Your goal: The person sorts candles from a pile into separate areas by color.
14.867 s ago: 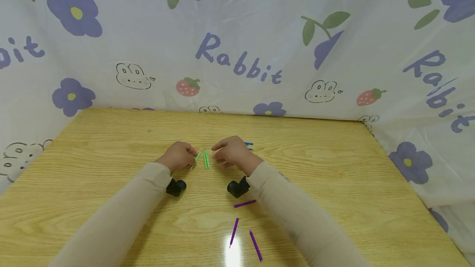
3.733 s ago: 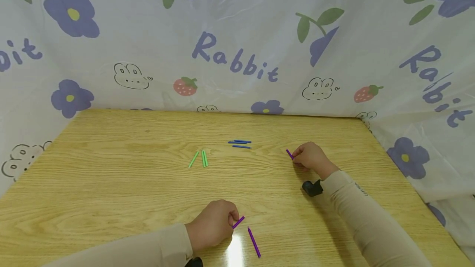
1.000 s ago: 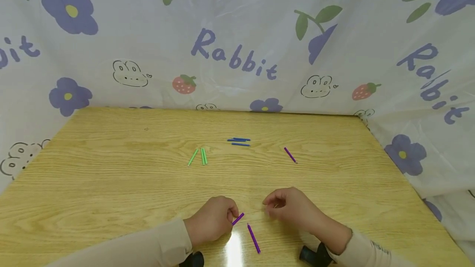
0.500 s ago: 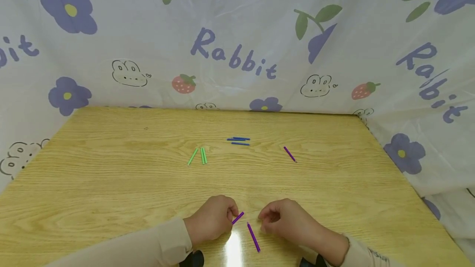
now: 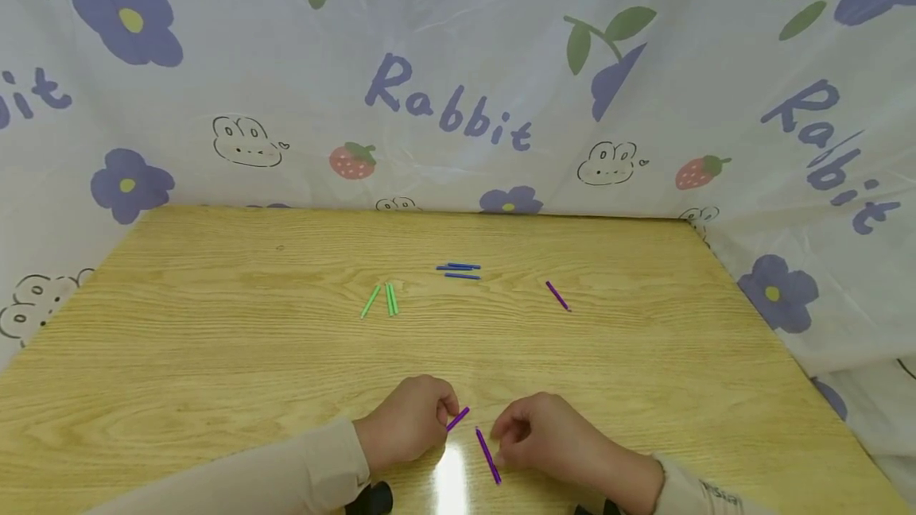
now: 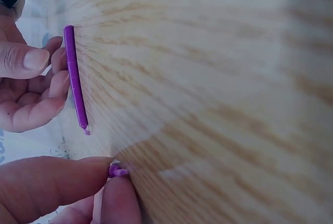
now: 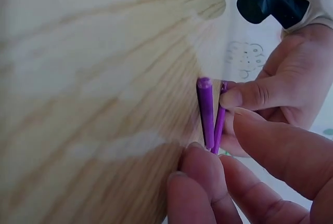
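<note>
Between the thumb and fingers of my left hand point(image 5: 406, 424) is a slim purple candle-like stick point(image 5: 459, 418), low over the front of the wooden table. Its small wick-like tip point(image 6: 118, 171) pokes out of the pinch in the left wrist view. A second purple candle-like stick point(image 5: 488, 455) lies on the table between the two hands. My right hand point(image 5: 544, 437) is close beside that one, fingers bent and thumb apart. In the right wrist view, the fingertips point(image 7: 200, 164) reach the near end of the lying stick point(image 7: 206, 109), without closing on it.
A third purple stick point(image 5: 558, 296) lies farther back on the right of the wooden table point(image 5: 215, 324). Three blue sticks point(image 5: 462, 276) lie at the back middle, and three green ones point(image 5: 370, 302) left of them. A patterned cloth point(image 5: 444, 165) hangs behind the table.
My right hand let go of a purple stick at the back right, came forward and moved left to the lying stick. The left hand has kept its pinch nearly in place.
</note>
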`<state>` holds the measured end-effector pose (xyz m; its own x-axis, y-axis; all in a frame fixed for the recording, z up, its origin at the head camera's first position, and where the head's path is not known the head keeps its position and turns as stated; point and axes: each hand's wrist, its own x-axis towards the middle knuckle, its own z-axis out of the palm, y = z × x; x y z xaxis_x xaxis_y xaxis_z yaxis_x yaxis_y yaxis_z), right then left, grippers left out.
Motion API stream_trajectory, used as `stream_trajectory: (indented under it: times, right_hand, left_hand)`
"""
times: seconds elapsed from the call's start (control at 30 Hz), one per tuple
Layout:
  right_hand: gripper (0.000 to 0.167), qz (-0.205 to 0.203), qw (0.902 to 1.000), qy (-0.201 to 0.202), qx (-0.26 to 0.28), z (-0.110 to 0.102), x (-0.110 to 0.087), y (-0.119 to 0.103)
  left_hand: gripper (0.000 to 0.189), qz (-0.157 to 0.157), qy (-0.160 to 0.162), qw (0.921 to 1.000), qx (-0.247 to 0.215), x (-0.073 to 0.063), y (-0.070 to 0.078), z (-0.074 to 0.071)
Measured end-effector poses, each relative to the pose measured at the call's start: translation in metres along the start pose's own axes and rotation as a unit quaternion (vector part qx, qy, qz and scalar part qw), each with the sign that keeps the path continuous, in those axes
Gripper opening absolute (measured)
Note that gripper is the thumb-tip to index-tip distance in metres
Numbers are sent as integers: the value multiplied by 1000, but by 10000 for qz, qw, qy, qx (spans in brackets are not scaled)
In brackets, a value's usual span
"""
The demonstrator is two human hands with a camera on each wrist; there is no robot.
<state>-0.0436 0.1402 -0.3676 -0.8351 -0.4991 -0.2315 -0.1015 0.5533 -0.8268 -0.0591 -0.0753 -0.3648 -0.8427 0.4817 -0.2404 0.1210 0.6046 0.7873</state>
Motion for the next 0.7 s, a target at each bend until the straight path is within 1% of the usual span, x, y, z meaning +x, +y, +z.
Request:
stream_trajectory:
  times: [0.33,0.6,0.7]
  right_hand:
    - [19,-186,9989,59,-415,5,2,-2]
    - [16,-260,9973,73,-687,9,5,-5]
    - [15,-272,9969,74,-738,10,6,-7]
  left_hand:
    - [19,-89,12,10000,-26,-1,2,1]
    - [22,44,111,9999,74,-1,0,1]
    - [22,6,135,9999,89,-1,0,1]
